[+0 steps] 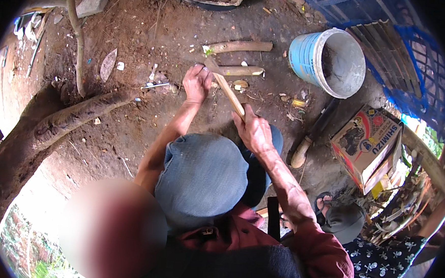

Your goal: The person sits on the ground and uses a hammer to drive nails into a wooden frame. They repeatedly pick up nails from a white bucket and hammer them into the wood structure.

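Observation:
My right hand [256, 131] is wrapped round the pale wooden handle [230, 94] of a tool. Its grey-brown head [212, 65] points away from me, just right of my left fingers; what kind of tool it is, I cannot make out. My left hand [198, 82] is low over the dirt with its fingers curled in; whatever they pinch is hidden. Beyond the tool lie two short cut branches: the farther one [243, 47] has a green-tinged left end, and the nearer one [242, 71] passes close behind the tool's head.
A blue and white bucket [304, 55] lies tipped at the right. Near it are a long dark blade with a wooden handle [301, 153] and a cardboard box [367, 140]. At left, a thick log [81, 112] slants across. Another person in a dark hat [345, 221] is at lower right.

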A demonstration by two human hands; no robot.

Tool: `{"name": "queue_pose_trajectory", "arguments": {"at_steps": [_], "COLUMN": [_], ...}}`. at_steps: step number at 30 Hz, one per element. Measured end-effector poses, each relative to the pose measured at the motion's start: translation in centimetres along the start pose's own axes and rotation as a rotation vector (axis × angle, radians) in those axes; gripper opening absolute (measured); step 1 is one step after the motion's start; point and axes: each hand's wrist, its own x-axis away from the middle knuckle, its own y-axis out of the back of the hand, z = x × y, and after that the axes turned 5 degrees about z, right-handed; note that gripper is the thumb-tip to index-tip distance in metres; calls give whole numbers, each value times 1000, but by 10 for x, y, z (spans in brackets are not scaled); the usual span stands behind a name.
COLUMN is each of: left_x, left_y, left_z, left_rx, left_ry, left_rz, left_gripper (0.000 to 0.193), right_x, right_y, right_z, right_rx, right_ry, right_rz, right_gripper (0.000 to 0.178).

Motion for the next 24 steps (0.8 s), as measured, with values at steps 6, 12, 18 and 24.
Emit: {"name": "queue_pose_trajectory", "arguments": {"at_steps": [6, 12, 18, 24], "left_x": [-3, 4, 1, -1], "left_y": [-2, -3, -1, 1], "left_z": [-5, 4, 0, 4], "left_rx": [72, 48, -11, 7], "left_ry": [47, 50, 68, 51], "left_rz": [-16, 23, 25, 34], "left_gripper": [9, 11, 11, 11], "right_x": [18, 1, 3, 10], "right_y": [33, 27, 9, 18], "right_z": [27, 11, 1, 7], "right_rx": [-261, -147, -115, -215], "right_ry": [-122, -80, -77, -89], "right_rz": [0, 53, 30, -8], "right_gripper": [35, 32, 32, 38]}}
